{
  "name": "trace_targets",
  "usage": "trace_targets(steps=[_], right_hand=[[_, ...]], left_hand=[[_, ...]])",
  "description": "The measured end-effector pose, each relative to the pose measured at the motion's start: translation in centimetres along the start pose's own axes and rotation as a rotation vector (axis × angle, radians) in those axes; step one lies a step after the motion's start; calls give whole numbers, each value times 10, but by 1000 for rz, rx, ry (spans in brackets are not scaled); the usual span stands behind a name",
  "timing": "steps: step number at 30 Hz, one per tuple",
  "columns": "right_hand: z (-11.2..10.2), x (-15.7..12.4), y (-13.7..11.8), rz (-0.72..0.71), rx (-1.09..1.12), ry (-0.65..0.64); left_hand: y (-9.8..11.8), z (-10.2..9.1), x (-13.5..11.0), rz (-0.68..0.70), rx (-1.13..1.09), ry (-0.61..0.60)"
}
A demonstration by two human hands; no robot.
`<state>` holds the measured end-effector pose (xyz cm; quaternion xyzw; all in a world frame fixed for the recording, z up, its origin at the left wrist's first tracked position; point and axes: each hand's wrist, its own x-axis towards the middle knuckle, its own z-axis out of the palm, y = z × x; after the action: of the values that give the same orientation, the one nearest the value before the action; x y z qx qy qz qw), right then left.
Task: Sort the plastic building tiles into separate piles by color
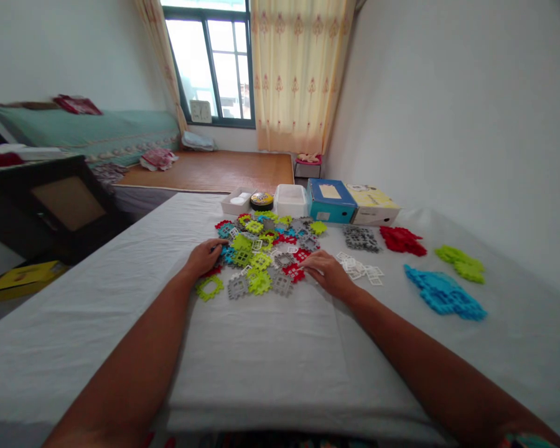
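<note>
Two hands rest on a mixed pile (261, 255) of flat, notched square tiles in the middle of a white-covered table (261, 367). The pile lies flat. Its long axis runs from the near left, where a green frame (209, 287) sits, to the far right, towards a blue box (330, 200).

The left hand (208, 255) is at the pile's left edge with its fingers curled over the tiles; whether it pinches one I cannot tell. The right hand (327, 272) lies palm down at the right edge, fingers stretched out loose, with the tips touching a red tile (293, 272).

To the right lie white pieces (359, 266), then separate grey (360, 238), red (402, 240), green (462, 262) and blue (443, 294) heaps, all well apart from the pile.
</note>
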<state>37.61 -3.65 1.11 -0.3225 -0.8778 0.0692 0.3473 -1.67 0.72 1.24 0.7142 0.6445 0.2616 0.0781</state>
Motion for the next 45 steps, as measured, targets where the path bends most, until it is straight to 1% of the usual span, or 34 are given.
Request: trace_targets(steps=[2,5,6,8,10,12,14,16,17,18,19,21,23,26,31,34,37,39,41,43,45], right_hand=[[-12,0,9,84,-44,65],[-34,-6,32,287,-93,121],[-41,-9,40,366,-103,119],[-55,-16,56,495,-126,75],[-66,-22,68,549,-154,1],[-71,-25,72,537,-193,-44],[-69,-24,68,480,-253,-18],[-59,-18,54,378,-288,36],[-51,-15,44,309,-276,44],[-42,-12,33,231,-245,24],[-33,-9,21,149,-207,-22],[-14,-5,-2,1,-150,-153],[1,-3,-19,-78,-134,-260],[12,-1,-27,-77,-120,-299],[8,-1,-24,-43,-90,-267],[6,-1,-18,19,-61,-158],[6,-1,-7,161,-36,17],[5,-1,0,235,-52,91],[4,-2,3,230,-77,74],[2,-2,2,173,-138,-13],[1,-2,1,138,-246,-84]], left_hand=[[0,0,0,-2,0,-2],[-1,0,0,-3,0,-7],[-1,0,0,-3,0,-6],[-2,0,0,-1,4,-2],[-2,0,0,3,11,-2],[-2,0,0,4,12,-3],[-1,0,-1,2,3,3],[0,0,-1,0,-7,10],[0,0,-1,0,-11,10],[0,0,-1,-1,-13,9],[-1,1,0,-2,-13,8],[-2,1,0,1,-8,3],[-3,1,1,6,7,-2],[-4,2,1,9,20,-7],[-1,0,0,2,13,-3],[1,0,0,-6,11,-4],[1,0,0,-2,2,-1],[0,0,0,-3,0,0],[0,0,0,-2,9,-1],[-1,0,0,-1,19,0],[-1,0,0,2,18,0]])
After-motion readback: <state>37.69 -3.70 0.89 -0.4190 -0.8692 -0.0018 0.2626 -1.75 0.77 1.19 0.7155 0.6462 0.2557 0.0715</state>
